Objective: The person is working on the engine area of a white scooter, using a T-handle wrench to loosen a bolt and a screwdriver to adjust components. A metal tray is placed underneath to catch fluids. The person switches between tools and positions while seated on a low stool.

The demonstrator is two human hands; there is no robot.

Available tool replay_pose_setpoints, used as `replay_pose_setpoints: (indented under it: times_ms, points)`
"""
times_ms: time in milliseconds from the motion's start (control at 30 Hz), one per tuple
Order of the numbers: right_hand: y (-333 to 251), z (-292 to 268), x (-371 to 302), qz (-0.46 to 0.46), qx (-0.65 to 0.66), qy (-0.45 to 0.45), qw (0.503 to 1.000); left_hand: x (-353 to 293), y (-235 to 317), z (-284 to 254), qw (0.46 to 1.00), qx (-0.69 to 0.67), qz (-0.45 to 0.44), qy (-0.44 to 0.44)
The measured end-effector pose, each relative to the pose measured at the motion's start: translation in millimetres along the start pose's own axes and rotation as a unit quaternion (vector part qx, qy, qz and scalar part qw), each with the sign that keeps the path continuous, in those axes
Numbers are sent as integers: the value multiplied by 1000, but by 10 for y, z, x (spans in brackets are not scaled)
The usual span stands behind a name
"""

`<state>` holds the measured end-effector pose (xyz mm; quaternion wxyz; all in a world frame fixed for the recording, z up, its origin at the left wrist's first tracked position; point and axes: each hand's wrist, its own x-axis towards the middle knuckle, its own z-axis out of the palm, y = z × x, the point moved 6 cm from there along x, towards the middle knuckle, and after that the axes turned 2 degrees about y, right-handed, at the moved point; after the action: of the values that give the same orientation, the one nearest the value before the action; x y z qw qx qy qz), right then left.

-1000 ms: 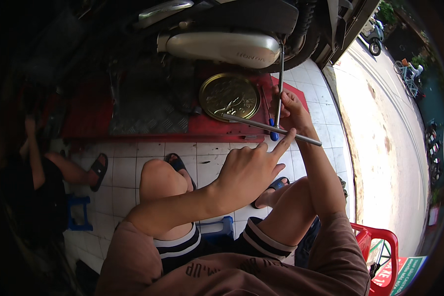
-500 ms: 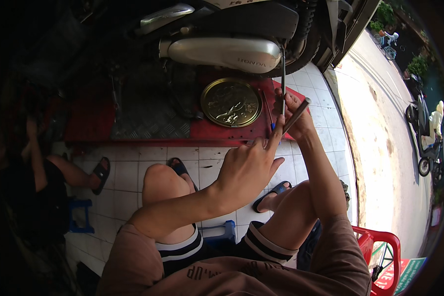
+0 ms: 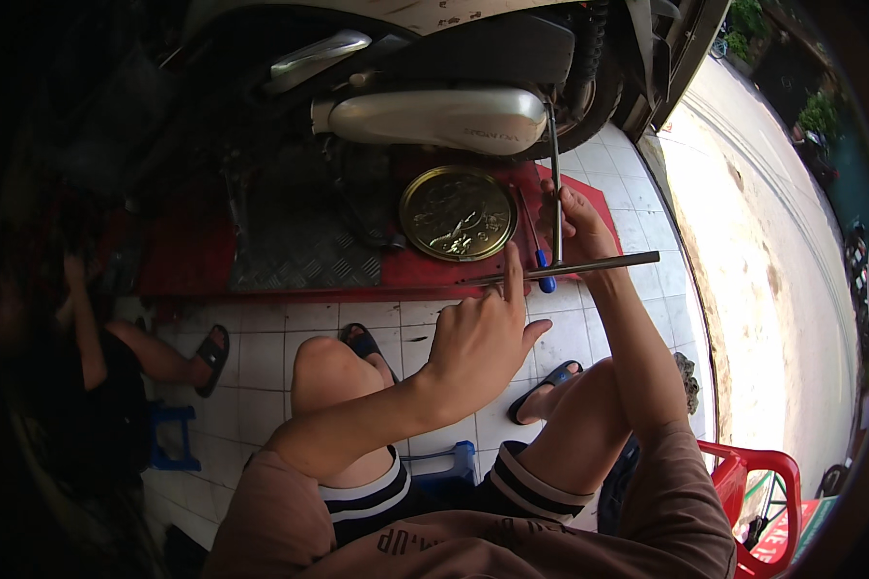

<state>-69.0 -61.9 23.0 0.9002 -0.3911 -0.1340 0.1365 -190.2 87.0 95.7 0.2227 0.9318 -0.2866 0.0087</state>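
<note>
A metal T-handle wrench (image 3: 557, 218) reaches from the motorbike, beside the end of its silver muffler (image 3: 434, 118), down toward me. My right hand (image 3: 577, 214) has its fingers curled around the upright shaft. The long crossbar now lies nearly level in front of my right wrist. My left hand (image 3: 478, 347) is at the crossbar's left part, index finger stretched out against it and thumb spread, the other fingers bent. A blue-handled screwdriver (image 3: 546, 284) lies under the bar. Whatever the wrench's far end sits on is hidden beside the wheel.
A round gold tray (image 3: 459, 214) rests on the red lift platform (image 3: 420, 274) under the motorbike. Another person's arm (image 3: 85, 323) shows at the left, near a blue stool (image 3: 174, 439). A red chair (image 3: 787, 473) stands at my right, with the sunlit street beyond.
The wrench's crossbar has swung from a steep slant to nearly level. My left index finger has moved left with it; my right hand stays by the shaft. The view has shifted slightly.
</note>
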Motion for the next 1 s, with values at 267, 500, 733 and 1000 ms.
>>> replay_pose_setpoints:
  times_ms: [267,500,733,1000]
  points:
    - [8,57,33,-3,-12,7,1000,67,60,327,965,-188,169,61]
    - [15,51,33,-13,-11,25,1000,266,-187,299,901,-420,4,109]
    - [-44,289,-143,68,-52,-93,992,353,-82,8,906,-361,89,204]
    - [-41,430,-281,58,-11,-91,994,285,169,-144,935,-191,88,286]
